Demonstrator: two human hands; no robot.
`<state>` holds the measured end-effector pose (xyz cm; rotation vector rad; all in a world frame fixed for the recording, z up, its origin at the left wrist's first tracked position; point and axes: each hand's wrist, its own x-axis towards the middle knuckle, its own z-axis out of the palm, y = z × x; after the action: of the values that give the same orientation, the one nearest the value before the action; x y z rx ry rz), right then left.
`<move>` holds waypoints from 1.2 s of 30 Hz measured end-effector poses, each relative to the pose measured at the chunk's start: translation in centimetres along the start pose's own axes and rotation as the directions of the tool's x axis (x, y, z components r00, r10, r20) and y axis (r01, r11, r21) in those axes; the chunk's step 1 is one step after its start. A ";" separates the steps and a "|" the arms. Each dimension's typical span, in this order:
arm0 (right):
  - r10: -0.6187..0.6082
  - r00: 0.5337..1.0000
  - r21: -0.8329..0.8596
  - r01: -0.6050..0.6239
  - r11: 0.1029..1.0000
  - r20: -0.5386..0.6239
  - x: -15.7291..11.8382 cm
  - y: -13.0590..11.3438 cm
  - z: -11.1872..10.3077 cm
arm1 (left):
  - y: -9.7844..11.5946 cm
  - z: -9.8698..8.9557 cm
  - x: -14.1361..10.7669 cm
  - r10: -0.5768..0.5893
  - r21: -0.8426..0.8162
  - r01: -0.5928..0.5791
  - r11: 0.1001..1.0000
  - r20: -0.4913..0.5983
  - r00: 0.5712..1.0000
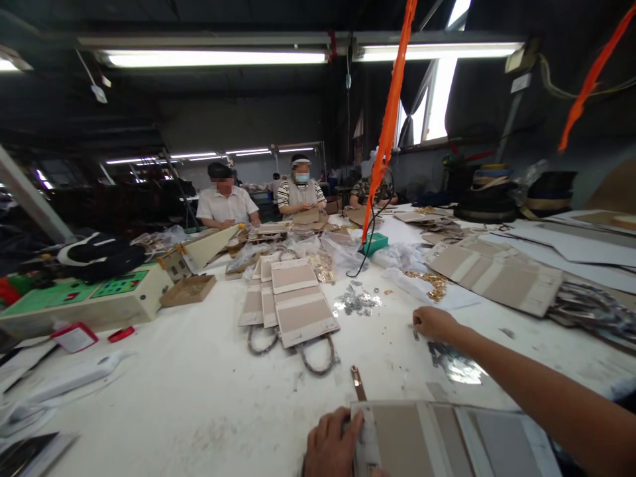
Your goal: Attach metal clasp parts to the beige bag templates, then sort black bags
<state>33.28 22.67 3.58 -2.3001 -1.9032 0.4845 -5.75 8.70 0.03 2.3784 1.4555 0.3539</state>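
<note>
My left hand grips the left edge of a flat beige bag panel with pale strips across it, at the bottom of the view. Out from the panel's top left corner sticks a strap with a metal clasp. My right hand reaches over the table with its fingers pinched together; a small greyish piece shows at the fingertips, too small to name. Just below that hand lies a heap of shiny flat metal pieces, partly hidden by my forearm.
Stacked bag panels with handles lie mid-table, beside scattered silvery pieces. Gold-coloured parts sit in plastic. More panels are at right; a green-topped machine stands left. Orange strips hang down. Several people work opposite.
</note>
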 end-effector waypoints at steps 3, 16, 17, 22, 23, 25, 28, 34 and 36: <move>0.007 1.000 0.041 -0.007 0.999 0.008 -0.4 0.0 -1.1 | 1.7 -1.2 -0.7 -0.048 -0.074 0.048 0.996 0.008 0.999; -0.283 0.919 0.548 0.092 0.832 0.276 -15.4 -13.4 2.8 | 3.4 -1.8 -1.0 0.000 -0.083 -0.006 0.996 -0.082 0.997; -0.277 0.925 0.512 0.111 0.852 0.261 -15.7 -13.8 3.2 | 3.4 -1.8 -1.1 0.001 -0.087 -0.009 0.996 -0.085 0.996; -0.222 0.934 0.414 0.091 0.906 0.280 -15.6 -14.1 3.4 | 3.4 -1.9 -1.3 0.001 -0.098 -0.010 0.995 -0.093 0.996; -0.222 0.934 0.411 0.093 0.907 0.280 -15.6 -14.1 3.4 | 3.4 -1.9 -1.3 0.000 -0.100 -0.010 0.995 -0.093 0.996; -0.231 0.936 0.407 0.108 0.907 0.266 -15.7 -14.3 3.5 | 3.4 -1.9 -1.3 0.001 -0.105 -0.010 0.994 -0.090 0.996; -0.238 0.942 0.385 0.134 0.913 0.237 -15.9 -14.9 3.8 | 3.4 -2.0 -1.3 0.002 -0.111 -0.013 0.994 -0.095 0.995; -0.227 0.951 0.322 0.152 0.934 0.211 -16.0 -15.8 4.0 | 3.3 -2.0 -1.3 0.003 -0.125 -0.015 0.992 -0.096 0.995; -0.230 0.952 0.307 0.162 0.938 0.200 -16.1 -15.9 4.2 | 3.2 -2.1 -1.2 0.005 -0.128 -0.018 0.992 -0.095 0.995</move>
<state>14.51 9.75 6.98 -1.9162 -1.9802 0.9721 -4.48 6.56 3.17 2.2964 1.4145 0.5533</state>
